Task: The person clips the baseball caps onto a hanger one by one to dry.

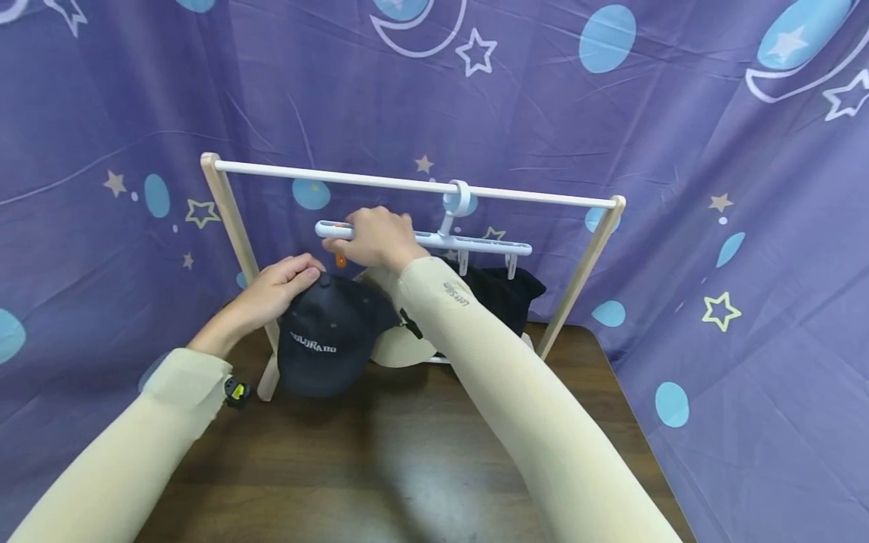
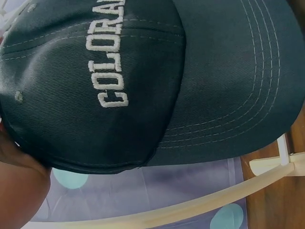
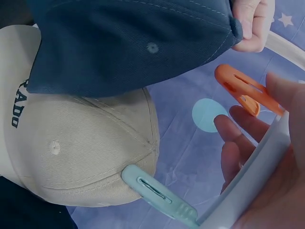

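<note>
A dark navy cap with COLORADO lettering hangs from my left hand, whose fingers and thumb pinch the edge of its crown. My right hand grips the left end of a white clip hanger, its thumb at the base of an orange clip. That clip holds nothing, and the navy cap's pinched edge is close beside it. Beyond the navy cap, a beige cap is held by a light teal clip. A black cap hangs under the hanger's right half, partly hidden by my right sleeve.
The hanger hooks over the white rail of a small rack with wooden posts. The rack stands on a brown wooden table. Behind it hangs a purple curtain with moons and stars.
</note>
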The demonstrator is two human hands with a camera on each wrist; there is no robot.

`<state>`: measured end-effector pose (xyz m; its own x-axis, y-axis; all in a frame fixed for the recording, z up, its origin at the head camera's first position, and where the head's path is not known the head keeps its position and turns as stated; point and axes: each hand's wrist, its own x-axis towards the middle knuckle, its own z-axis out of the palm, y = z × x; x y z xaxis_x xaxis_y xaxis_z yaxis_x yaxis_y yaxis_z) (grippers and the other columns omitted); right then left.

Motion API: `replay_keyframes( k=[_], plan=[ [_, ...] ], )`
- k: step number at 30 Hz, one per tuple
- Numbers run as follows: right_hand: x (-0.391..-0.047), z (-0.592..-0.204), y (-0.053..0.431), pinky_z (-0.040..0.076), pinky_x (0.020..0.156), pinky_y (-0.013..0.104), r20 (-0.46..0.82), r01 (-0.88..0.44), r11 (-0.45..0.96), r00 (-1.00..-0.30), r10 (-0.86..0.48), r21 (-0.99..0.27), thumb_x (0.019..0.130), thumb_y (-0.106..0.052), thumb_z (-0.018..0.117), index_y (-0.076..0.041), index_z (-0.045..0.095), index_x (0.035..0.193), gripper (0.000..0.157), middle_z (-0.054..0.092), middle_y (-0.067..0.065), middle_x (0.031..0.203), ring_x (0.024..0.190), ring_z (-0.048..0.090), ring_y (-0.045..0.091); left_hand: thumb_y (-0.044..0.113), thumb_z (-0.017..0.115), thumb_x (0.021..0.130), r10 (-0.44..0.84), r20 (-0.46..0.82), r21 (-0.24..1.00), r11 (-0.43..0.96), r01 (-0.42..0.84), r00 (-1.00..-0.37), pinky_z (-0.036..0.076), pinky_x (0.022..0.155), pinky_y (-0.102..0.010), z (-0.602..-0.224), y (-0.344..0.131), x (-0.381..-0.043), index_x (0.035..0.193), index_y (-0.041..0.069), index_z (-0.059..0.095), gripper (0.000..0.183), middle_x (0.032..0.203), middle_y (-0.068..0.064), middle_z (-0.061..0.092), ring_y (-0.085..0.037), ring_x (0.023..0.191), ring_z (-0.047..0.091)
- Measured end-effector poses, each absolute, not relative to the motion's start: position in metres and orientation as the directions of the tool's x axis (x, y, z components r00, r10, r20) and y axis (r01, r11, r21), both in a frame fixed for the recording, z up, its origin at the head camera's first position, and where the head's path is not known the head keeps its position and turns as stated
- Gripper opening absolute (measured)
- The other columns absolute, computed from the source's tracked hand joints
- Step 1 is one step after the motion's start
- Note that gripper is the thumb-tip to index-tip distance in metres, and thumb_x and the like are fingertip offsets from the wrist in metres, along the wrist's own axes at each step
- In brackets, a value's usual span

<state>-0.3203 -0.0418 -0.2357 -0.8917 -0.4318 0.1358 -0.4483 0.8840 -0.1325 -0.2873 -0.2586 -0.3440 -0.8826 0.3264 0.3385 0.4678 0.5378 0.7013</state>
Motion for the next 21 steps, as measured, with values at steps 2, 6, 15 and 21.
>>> replay_keyframes(
  k=[2, 6, 15, 21],
  plan=[
    [-0.320, -0.236, -0.041, 0.043, 0.103, 0.049, 0.128, -0.455, 0.882, -0.888, -0.441, -0.124, 0.099, -0.069, 0.058, -0.026, 0.062, 0.150, 0.067, 0.067, -0.007, 0.142, 0.128, 0.062, 0.021, 0.025, 0.046, 0.115, 0.323, 0.337, 0.702, 0.540, 0.464, -0.885, 0.040, 0.088, -0.037, -0.344, -0.256, -0.287, 0.122, 0.007, 0.068, 0.029, 0.117, -0.013, 0.063, -0.020, 0.104, 0.053],
    [-0.320, -0.237, -0.041, 0.042, 0.106, 0.050, 0.117, -0.473, 0.874, -0.879, -0.462, -0.111, 0.101, -0.068, 0.057, -0.026, 0.057, 0.155, 0.068, 0.065, -0.007, 0.146, 0.132, 0.060, 0.020, 0.024, 0.047, 0.115, 0.319, 0.340, 0.709, 0.531, 0.464, -0.885, 0.040, 0.090, -0.039, -0.343, -0.251, -0.286, 0.121, 0.006, 0.068, 0.029, 0.118, -0.015, 0.064, -0.023, 0.106, 0.054],
    [-0.319, -0.242, -0.040, 0.041, 0.102, 0.049, 0.147, -0.500, 0.860, -0.863, -0.484, -0.102, 0.102, -0.066, 0.057, -0.022, 0.062, 0.148, 0.064, 0.067, -0.007, 0.140, 0.125, 0.062, 0.016, 0.022, 0.048, 0.114, 0.319, 0.377, 0.671, 0.554, 0.494, -0.870, 0.036, 0.092, -0.048, -0.346, -0.247, -0.287, 0.121, 0.007, 0.069, 0.027, 0.120, -0.016, 0.065, -0.027, 0.111, 0.050],
    [-0.317, -0.242, -0.038, 0.041, 0.100, 0.049, 0.161, -0.496, 0.860, -0.864, -0.476, -0.120, 0.103, -0.063, 0.057, -0.023, 0.063, 0.146, 0.059, 0.068, -0.007, 0.137, 0.123, 0.062, 0.016, 0.018, 0.048, 0.114, 0.302, 0.439, 0.643, 0.552, 0.530, -0.846, 0.035, 0.090, -0.046, -0.351, -0.245, -0.290, 0.119, 0.006, 0.070, 0.025, 0.119, -0.016, 0.068, -0.026, 0.108, 0.048]
  ],
)
